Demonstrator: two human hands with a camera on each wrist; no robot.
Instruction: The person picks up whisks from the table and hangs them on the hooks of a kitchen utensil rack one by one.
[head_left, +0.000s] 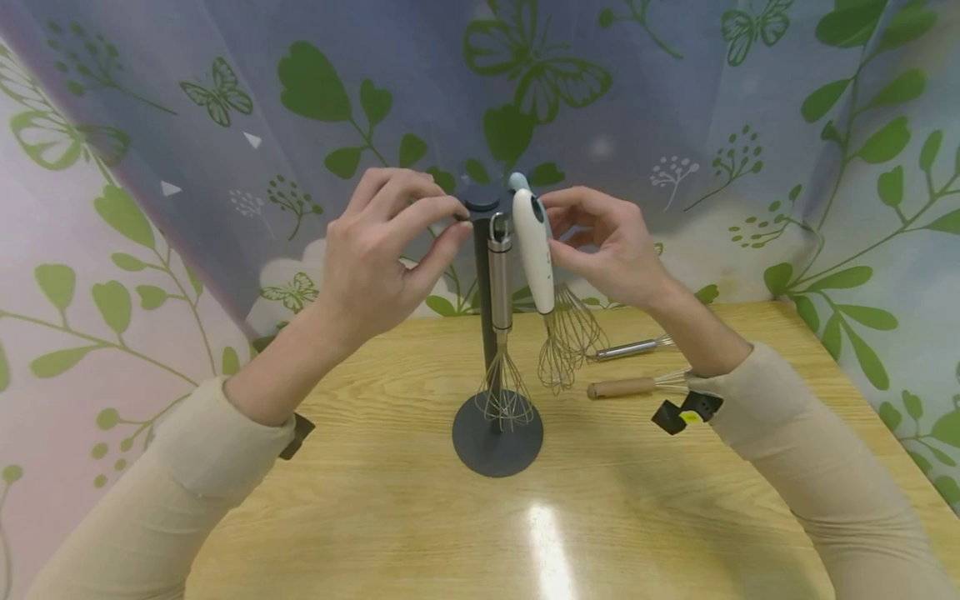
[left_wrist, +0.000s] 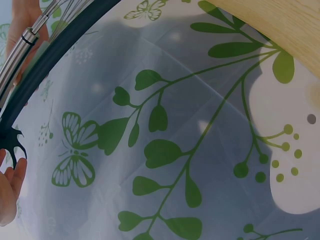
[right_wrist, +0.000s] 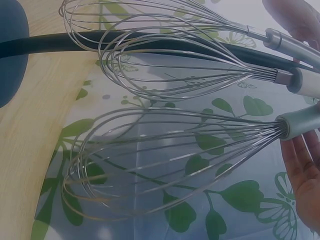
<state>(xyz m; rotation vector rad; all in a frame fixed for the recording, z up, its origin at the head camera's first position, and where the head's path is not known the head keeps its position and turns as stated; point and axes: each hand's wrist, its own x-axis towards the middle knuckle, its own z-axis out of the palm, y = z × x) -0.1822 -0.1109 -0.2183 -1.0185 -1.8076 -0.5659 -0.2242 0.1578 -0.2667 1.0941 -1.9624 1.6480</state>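
A dark whisk stand stands upright on the table. My left hand pinches a dark hook at its top, thumb and index finger meeting there; the hook also shows in the left wrist view. My right hand holds a whisk with a light blue handle, fingers along the handle, wires pointing down. In the head view that handle is mostly hidden behind a white-handled whisk, which hangs at the stand. A steel-handled whisk hangs in front of the pole.
To the right on the wooden table lie a small steel-handled whisk and a wooden-handled whisk. A curtain printed with leaves and butterflies hangs close behind the stand.
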